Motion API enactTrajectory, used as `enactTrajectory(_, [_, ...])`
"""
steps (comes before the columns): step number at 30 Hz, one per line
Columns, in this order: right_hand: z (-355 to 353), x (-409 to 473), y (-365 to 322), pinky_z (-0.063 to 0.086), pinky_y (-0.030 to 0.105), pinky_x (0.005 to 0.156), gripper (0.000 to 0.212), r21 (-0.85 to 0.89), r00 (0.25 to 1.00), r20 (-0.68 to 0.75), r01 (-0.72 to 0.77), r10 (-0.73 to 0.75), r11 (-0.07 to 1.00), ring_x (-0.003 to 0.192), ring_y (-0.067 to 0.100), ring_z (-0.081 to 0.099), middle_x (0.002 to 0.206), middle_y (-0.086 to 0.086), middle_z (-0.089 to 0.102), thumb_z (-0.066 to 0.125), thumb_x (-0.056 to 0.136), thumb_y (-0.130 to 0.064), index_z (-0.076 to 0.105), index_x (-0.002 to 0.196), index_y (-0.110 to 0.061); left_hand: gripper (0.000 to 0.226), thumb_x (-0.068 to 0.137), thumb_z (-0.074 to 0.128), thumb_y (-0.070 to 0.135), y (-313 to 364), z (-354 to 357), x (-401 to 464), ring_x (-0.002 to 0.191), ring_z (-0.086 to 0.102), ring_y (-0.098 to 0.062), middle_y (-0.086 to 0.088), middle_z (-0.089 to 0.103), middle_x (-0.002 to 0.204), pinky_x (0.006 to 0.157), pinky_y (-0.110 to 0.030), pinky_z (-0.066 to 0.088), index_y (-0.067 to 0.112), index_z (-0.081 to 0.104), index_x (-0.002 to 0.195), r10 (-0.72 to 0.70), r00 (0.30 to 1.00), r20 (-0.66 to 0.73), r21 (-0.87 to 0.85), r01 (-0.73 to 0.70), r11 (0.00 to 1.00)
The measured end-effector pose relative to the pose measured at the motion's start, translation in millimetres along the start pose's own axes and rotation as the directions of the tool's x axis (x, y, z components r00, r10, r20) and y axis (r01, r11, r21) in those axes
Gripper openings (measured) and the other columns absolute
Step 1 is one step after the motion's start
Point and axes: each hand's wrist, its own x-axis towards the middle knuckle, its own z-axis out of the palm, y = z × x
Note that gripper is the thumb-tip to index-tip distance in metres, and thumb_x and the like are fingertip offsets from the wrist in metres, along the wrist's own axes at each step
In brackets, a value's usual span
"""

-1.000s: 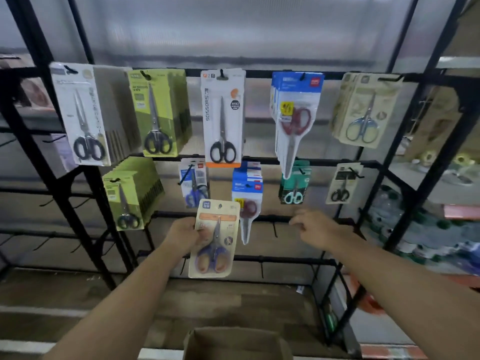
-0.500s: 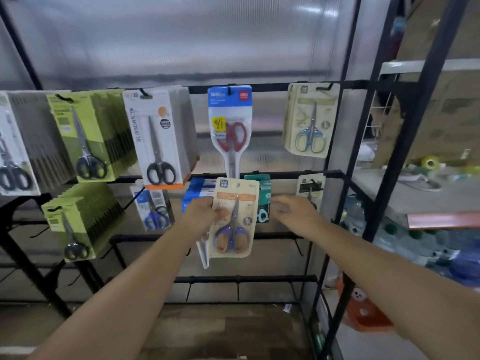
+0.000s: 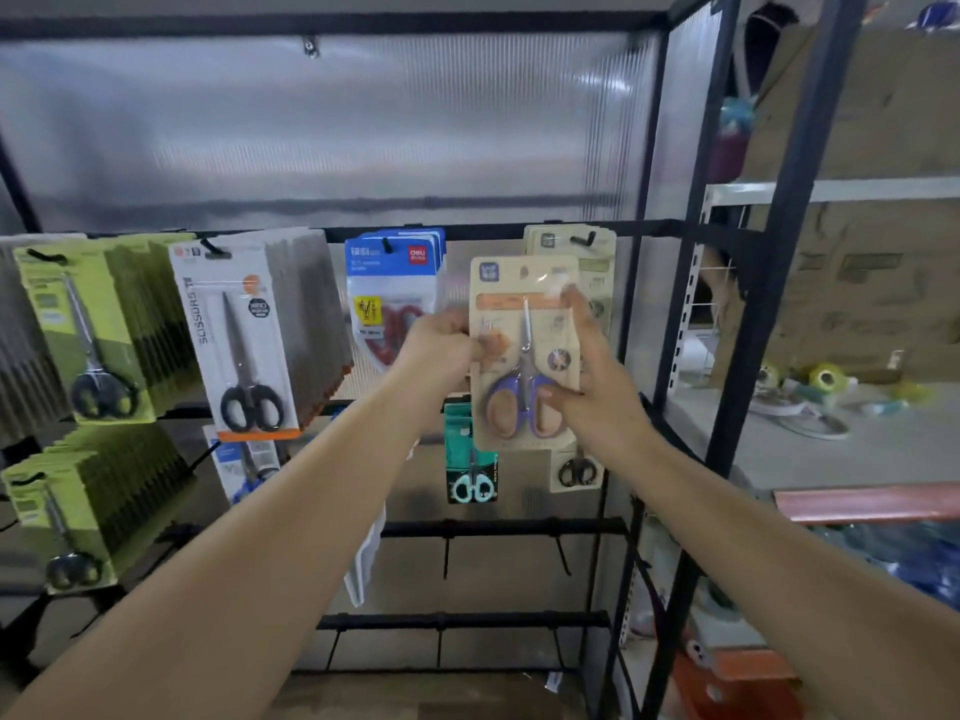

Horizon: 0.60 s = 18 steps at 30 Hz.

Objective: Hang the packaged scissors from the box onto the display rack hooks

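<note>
Beige scissors pkg (image 3: 524,356), purple handles, is up in front of the rack's top-right stack, held upright btwn both hands. Left hand (image 3: 441,345) pinches its left edge at mid-height, fingers curled on the card. Right hand (image 3: 587,387) clamps the right edge: thumb across the front near the handles, fingers (image 3: 574,304) reaching up toward the top corner. So both are closed on the pkg, nothing slack.

Risks, as I judge them: the hang hole at the card's top sits below the hook (image 3: 584,241), just above the right fingertips, so the pkg needs lifting, then pushing on. Miss the hole and the card tip bends or skids off the hook. Hole itself is too blurred to see. The matching beige stack (image 3: 597,252) behind the grip already fills that hook; shoving hard could knock its front cards loose. Blue pkgs (image 3: 395,283) hang just left of the left hand, an elbow bump away.

Black wire rack (image 3: 644,356) w/ clouded plastic sheet (image 3: 311,132) behind. Left of the grip: white and green pkg stacks. Below: teal pkg (image 3: 470,459), bare hooks. Right of the grip: shelf (image 3: 831,444) w/ tape rolls, cardboard behind.
</note>
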Motion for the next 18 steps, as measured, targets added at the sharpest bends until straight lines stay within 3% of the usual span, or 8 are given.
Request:
enactTrajectory(1, [-6.0, 2.4, -4.6, 0.042, 0.0, 0.063, 0.093, 0.001, 1.0, -0.019, 0.003, -0.003, 1.0, 0.082, -0.016, 0.052, 0.106, -0.035, 0.034, 0.054, 0.082, 0.015, 0.011, 0.147, -0.038, 0.007, 0.091, 0.058, 0.014, 6.0, 1.5, -0.7, 0.084, 0.063, -0.012, 0.002, 0.068, 0.094, 0.077, -0.029, 0.053, 0.019, 0.063, 0.093, 0.088, 0.996, 0.0, 0.136, -0.087, 0.987])
enactTrajectory(2, [-12.5, 6.3, -7.3, 0.042, 0.0, 0.061, 0.093, 0.008, 0.999, -0.042, 0.001, -0.001, 1.0, 0.079, -0.019, 0.052, 0.104, -0.037, 0.034, 0.053, 0.081, 0.016, 0.015, 0.146, -0.038, 0.01, 0.094, 0.055, 0.021, 11.8, 2.2, -1.4, 0.081, 0.06, -0.008, 0.004, 0.065, 0.095, 0.069, -0.021, 0.048, 0.018, 0.062, 0.099, 0.207, 0.978, 0.013, 0.355, -0.198, 0.914])
enactTrajectory(4, [-23.0, 17.0, -11.4, 0.046, 0.006, 0.066, 0.089, 0.031, 0.995, -0.101, 0.0, 0.003, 1.0, 0.086, -0.015, 0.054, 0.101, -0.034, 0.041, 0.052, 0.079, 0.016, 0.023, 0.143, -0.038, 0.024, 0.097, 0.048, 0.03, 17.6, 1.5, 0.8, 0.087, 0.056, -0.01, 0.003, 0.059, 0.104, 0.067, -0.016, 0.039, 0.016, 0.059, 0.113, 0.422, 0.902, 0.089, 0.723, -0.35, 0.596])
enactTrajectory(5, [-27.4, 22.0, -12.6, 0.051, 0.014, 0.068, 0.09, 0.037, 0.991, -0.131, -0.006, 0.011, 0.999, 0.092, -0.004, 0.058, 0.102, -0.027, 0.049, 0.051, 0.076, 0.018, 0.026, 0.141, -0.039, 0.028, 0.097, 0.047, 0.03, 20.0, 0.1, 1.9, 0.097, 0.055, -0.014, -0.001, 0.058, 0.112, 0.072, -0.019, 0.038, 0.014, 0.057, 0.117, 0.495, 0.86, 0.124, 0.803, -0.38, 0.458])
enactTrajectory(7, [-36.2, 31.9, -10.3, 0.053, 0.02, 0.06, 0.092, 0.03, 0.979, -0.198, -0.038, 0.043, 0.999, 0.092, 0.01, 0.062, 0.112, -0.013, 0.057, 0.046, 0.073, 0.019, 0.027, 0.14, -0.04, 0.032, 0.098, 0.044, 0.029, 23.7, -0.2, 3.3, 0.114, 0.049, -0.02, -0.005, 0.054, 0.125, 0.081, -0.027, 0.038, 0.012, 0.053, 0.123, 0.543, 0.826, 0.152, 0.868, -0.374, 0.326])
enactTrajectory(11, [-50.0, 36.7, -8.9, 0.049, 0.023, 0.058, 0.09, -0.096, 0.973, -0.192, -0.145, 0.125, 0.985, 0.089, 0.016, 0.061, 0.138, -0.006, 0.047, 0.044, 0.083, 0.013, 0.013, 0.146, -0.044, 0.032, 0.098, 0.041, 0.028, 22.0, 3.0, 3.1, 0.12, 0.045, -0.021, -0.007, 0.051, 0.127, 0.095, -0.036, 0.043, 0.012, 0.05, 0.124, 0.495, 0.845, 0.201, 0.905, -0.353, 0.237])
enactTrajectory(14, [-50.9, 38.3, -4.0, 0.046, 0.024, 0.053, 0.087, -0.21, 0.973, -0.115, -0.221, 0.201, 0.952, 0.077, 0.015, 0.057, 0.135, -0.001, 0.047, 0.047, 0.087, 0.006, 0.005, 0.147, -0.041, 0.033, 0.098, 0.041, 0.027, 15.4, 5.1, 2.6, 0.12, 0.045, -0.022, -0.006, 0.051, 0.129, 0.096, -0.04, 0.043, 0.013, 0.048, 0.127, 0.439, 0.875, 0.205, 0.916, -0.329, 0.228])
enactTrajectory(18, [-49.0, 47.3, -0.6, 0.041, 0.02, 0.048, 0.088, -0.314, 0.97, -0.128, -0.239, 0.209, 0.919, 0.065, 0.009, 0.049, 0.124, -0.001, 0.05, 0.047, 0.086, 0.002, 0.001, 0.148, -0.04, 0.036, 0.097, 0.043, 0.027, 6.4, 3.7, 1.7, 0.123, 0.045, -0.021, -0.005, 0.051, 0.133, 0.099, -0.039, 0.043, 0.014, 0.049, 0.13, 0.397, 0.896, 0.197, 0.92, -0.309, 0.241])
